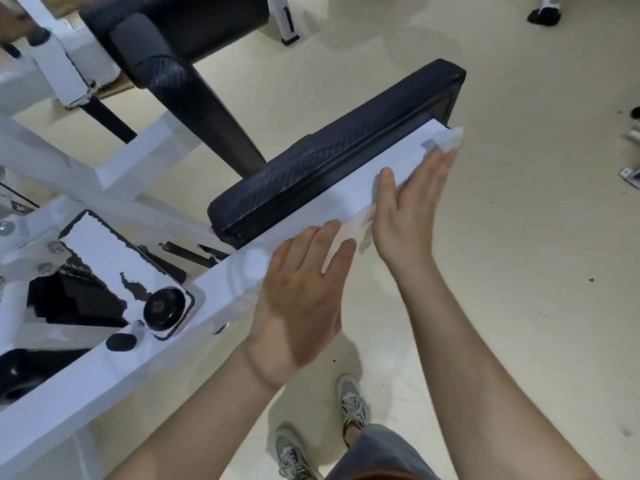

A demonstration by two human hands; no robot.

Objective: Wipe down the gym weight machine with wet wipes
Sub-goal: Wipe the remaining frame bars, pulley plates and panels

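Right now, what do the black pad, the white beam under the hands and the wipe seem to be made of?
Black pad: likely vinyl or faux leather over padding; woven carbon-look texture, soft sheen, rounded edges. White beam: probably painted metal; flat glossy faces, sharp corners. Wipe: thin, limp nonwoven sheet, translucent and crumpled.

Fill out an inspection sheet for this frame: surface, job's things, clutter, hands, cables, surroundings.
Surface: white frame beam of the weight machine, with a black pad running along its top.
Job's things: white wipe under the right fingertips; wipe corner by the left fingers; cannot tell whether it is one piece or two.
Clutter: small metal parts on the floor at the right edge.
Hands: left hand and right hand are flat, fingers straight, against the beam's side.
Cables: nothing seen.
Surroundings: beige floor; the person's grey sneakers.
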